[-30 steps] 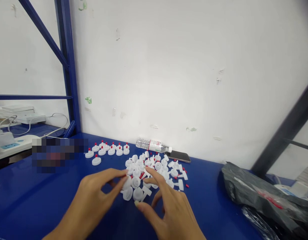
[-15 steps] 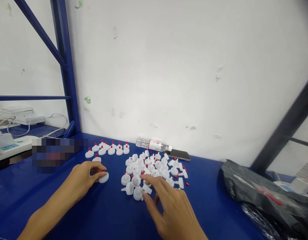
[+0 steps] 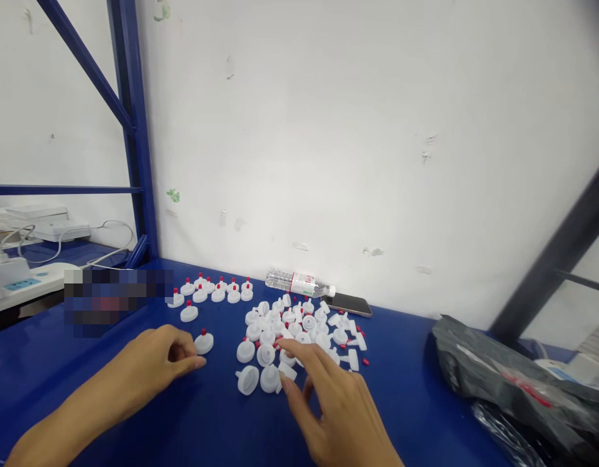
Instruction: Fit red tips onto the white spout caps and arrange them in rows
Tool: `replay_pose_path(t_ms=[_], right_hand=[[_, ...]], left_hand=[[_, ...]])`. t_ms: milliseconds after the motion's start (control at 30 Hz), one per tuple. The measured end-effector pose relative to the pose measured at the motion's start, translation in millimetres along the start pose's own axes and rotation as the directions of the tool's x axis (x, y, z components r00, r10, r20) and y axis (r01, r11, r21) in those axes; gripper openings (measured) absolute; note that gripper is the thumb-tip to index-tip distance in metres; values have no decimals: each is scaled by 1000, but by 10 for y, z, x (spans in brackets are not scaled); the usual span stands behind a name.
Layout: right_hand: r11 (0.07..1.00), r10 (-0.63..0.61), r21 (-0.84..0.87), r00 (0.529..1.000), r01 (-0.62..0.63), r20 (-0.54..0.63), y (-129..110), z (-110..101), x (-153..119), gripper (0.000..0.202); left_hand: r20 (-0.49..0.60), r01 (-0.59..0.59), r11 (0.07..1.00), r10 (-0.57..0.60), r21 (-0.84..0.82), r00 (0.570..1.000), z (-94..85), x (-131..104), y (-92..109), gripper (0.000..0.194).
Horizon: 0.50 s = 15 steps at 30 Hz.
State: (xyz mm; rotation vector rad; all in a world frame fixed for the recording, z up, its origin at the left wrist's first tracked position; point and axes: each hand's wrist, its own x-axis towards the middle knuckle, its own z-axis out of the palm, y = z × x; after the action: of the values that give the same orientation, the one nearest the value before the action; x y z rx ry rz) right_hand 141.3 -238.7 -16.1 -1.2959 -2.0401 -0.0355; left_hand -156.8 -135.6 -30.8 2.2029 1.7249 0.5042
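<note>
A white nozzle cap with a red tip (image 3: pixel 203 343) stands upright on the blue table, just beside the fingertips of my left hand (image 3: pixel 166 355). That hand is empty, its thumb apart from the curled fingers. Farther back, several more red-tipped white caps (image 3: pixel 218 296) stand in loose rows. My right hand (image 3: pixel 331 389) reaches over the near edge of a pile of white nozzle caps (image 3: pixel 308 322), thumb and index finger spread around loose pieces. Whether its fingertips touch any cap is hard to tell. Small red tips (image 3: pixel 365 362) lie among and beside the pile.
Behind the pile a clear plastic bottle (image 3: pixel 299 283) lies on its side against the wall, next to a phone (image 3: pixel 347 303). A grey plastic bag (image 3: pixel 504 370) lies at the right. Blue metal posts (image 3: pixel 137 130) rise at the left, near a white power strip (image 3: pixel 41 279).
My left hand has let go of the red-tipped cap and drawn back slightly toward me. One white cap at the pile's near left edge has turned. My right hand has hardly moved.
</note>
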Motion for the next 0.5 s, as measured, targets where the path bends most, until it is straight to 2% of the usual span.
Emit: replay_pose_path(t_ms=[33,133,367,500], right_hand=[[1000,-1,-1,1000,1,4,3,2,-1,37],[1000,9,3,1000,-9,21,11,4,-5,38],[1000,-10,-3,1000,10,3,6,-1,-4,36],[1000,4,-6,1000,-4,20,-3,-8,-6,35]], left_hand=[[-2,-10,1000,10,0,1000,25,-8,-26,31],[-98,-5,1000,7,30,995,106,11,-126,48],[-126,41,993,-27,109,992,106,73,-206,39],[-152,42,985,-15,170,988,114,126,-214,44]])
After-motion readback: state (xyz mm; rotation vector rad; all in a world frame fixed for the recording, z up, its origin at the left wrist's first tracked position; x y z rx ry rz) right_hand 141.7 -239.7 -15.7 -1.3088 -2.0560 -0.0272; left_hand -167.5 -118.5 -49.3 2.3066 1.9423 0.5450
